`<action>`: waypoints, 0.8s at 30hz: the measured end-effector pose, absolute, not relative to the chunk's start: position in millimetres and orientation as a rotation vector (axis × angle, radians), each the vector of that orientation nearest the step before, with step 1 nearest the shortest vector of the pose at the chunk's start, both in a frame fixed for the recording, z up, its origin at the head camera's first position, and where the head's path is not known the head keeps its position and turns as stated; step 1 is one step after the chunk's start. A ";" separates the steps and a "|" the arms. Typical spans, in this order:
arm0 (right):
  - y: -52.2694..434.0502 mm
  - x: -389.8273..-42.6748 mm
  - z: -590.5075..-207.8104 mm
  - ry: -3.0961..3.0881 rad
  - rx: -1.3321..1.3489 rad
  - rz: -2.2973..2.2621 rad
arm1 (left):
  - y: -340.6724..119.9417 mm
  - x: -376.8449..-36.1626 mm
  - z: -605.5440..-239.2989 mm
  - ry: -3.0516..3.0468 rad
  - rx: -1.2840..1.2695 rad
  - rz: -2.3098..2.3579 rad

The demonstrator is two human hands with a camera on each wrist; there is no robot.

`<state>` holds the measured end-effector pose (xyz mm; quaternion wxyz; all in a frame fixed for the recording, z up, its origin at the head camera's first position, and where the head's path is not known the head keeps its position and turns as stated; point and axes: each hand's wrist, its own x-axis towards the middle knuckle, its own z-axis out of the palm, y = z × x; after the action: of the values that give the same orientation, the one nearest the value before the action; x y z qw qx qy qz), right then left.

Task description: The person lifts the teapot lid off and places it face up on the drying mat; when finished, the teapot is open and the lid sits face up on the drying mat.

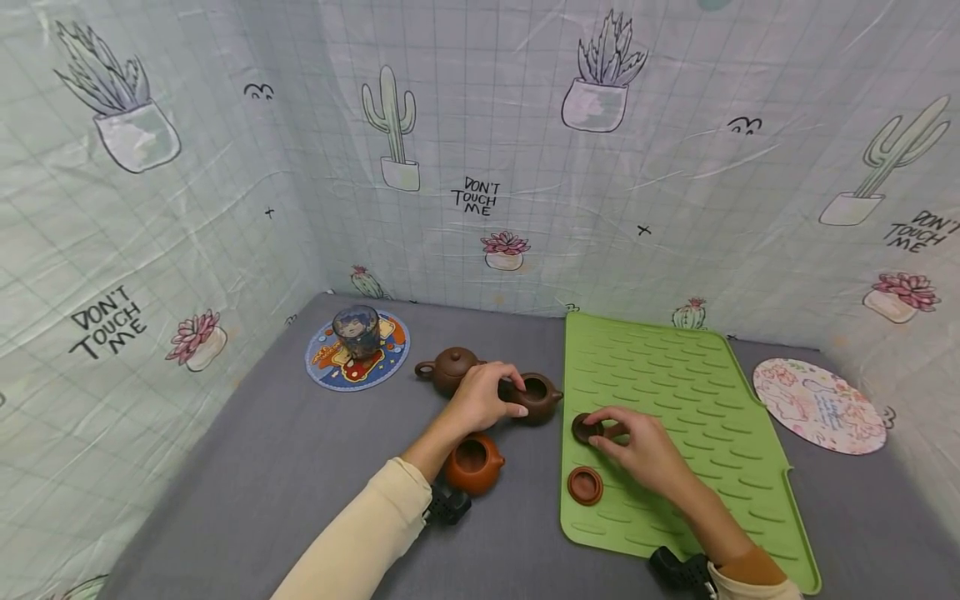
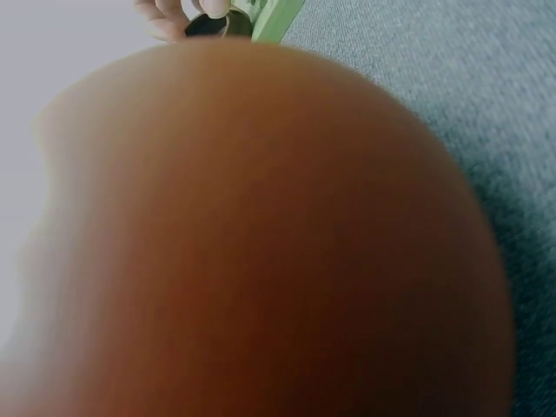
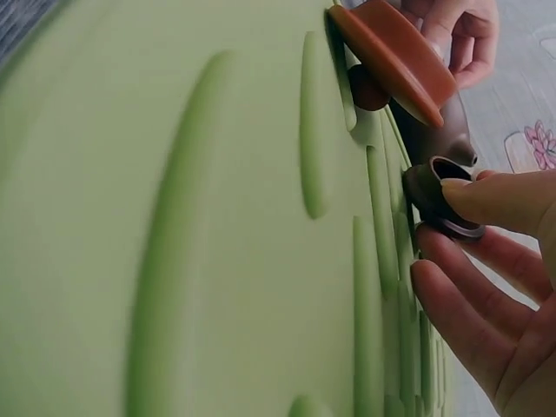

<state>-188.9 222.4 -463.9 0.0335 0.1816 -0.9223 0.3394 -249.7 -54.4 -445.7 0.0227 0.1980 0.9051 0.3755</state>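
Observation:
My left hand [image 1: 482, 393] pinches the side of a dark brown lidless teapot [image 1: 537, 400], whose spout points right. With thumb and fingers, my right hand [image 1: 637, 446] holds a small dark brown teapot lid [image 3: 426, 187], hollow side showing, at the green mat's left edge. An orange-brown lid [image 1: 585, 486] lies nearby on the mat. Beneath my left forearm stands an orange-brown lidless teapot [image 1: 474, 467]; blurred, it fills most of the left wrist view. A brown teapot with its lid on [image 1: 452, 367] stands left of my left hand, partly hidden by it.
The green ridged mat [image 1: 675, 375] covers the table's right part. A patterned glass [image 1: 357, 329] stands on a round blue coaster [image 1: 322, 367] at back left. A pink floral oval mat [image 1: 817, 404] lies far right. A printed cloth [image 1: 450, 125] hangs behind the grey table [image 1: 247, 467].

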 end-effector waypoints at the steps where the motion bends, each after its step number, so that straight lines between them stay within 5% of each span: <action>1: 222.7 -189.3 -463.4 -2.845 0.553 1.050 | -54.3 -249.9 -445.7 2.805 0.614 1.160; 24: 227.4 -206.8 -452.6 -2.971 0.623 1.139 | -54.7 -249.9 -444.1 2.809 0.611 1.144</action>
<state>-206.8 227.4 -452.6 -0.0506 0.1920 -0.9151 0.3509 -249.9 -54.7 -444.1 0.0237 0.1973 0.9077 0.3696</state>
